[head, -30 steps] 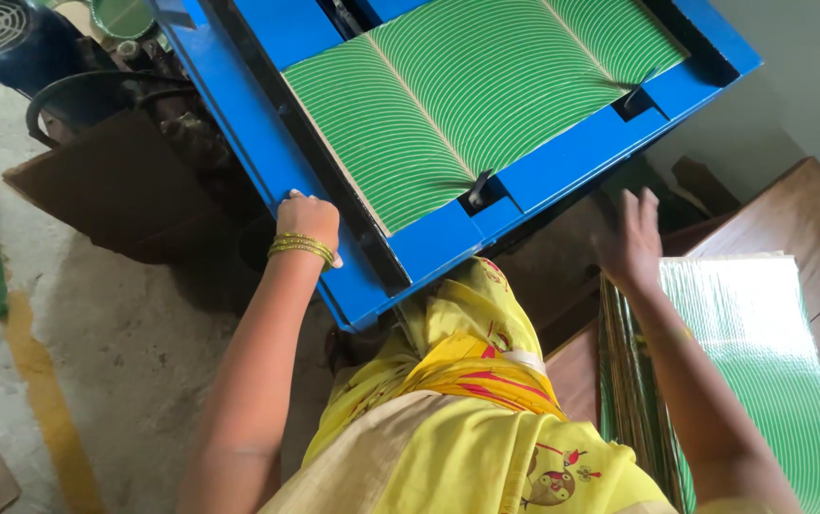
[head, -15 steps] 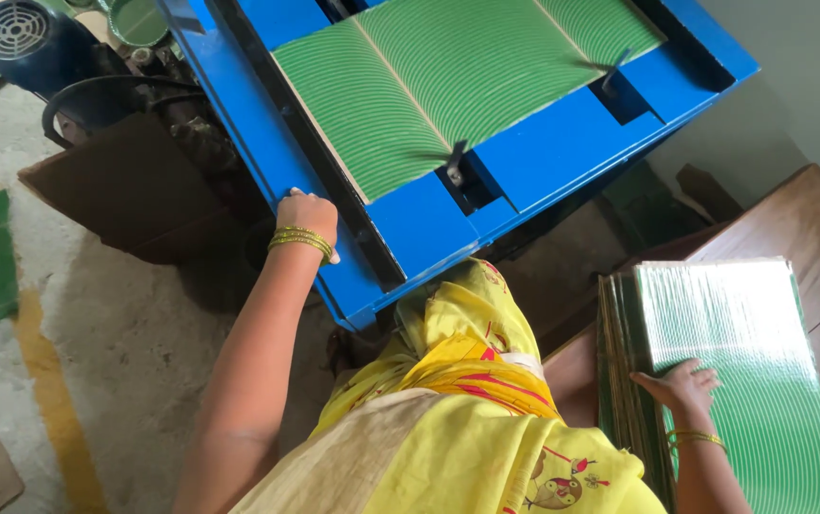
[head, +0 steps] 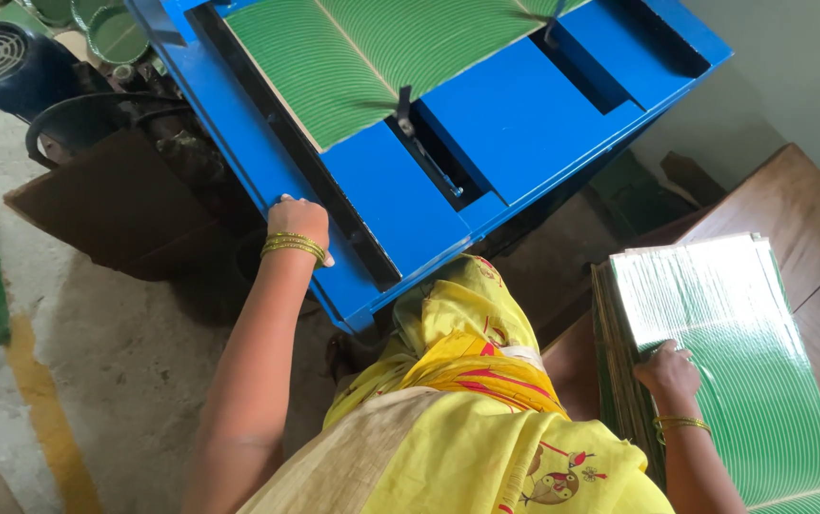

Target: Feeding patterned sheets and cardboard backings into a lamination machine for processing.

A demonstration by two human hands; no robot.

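My left hand (head: 298, 225) grips the blue machine (head: 524, 124) edge, one green sheet (head: 381, 48) loaded beyond it; right hand (head: 667, 373) rests flat on the green sheet stack (head: 743, 362), none lifted yet

One blue machine (head: 515, 124), one stack of green sheets (head: 743, 362), two hands, one motor (head: 5, 62)

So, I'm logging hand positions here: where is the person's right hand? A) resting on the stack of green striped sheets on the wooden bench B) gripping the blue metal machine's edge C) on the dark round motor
A: the right hand lies on the stack of green striped sheets, while the left hand is on the blue metal machine.
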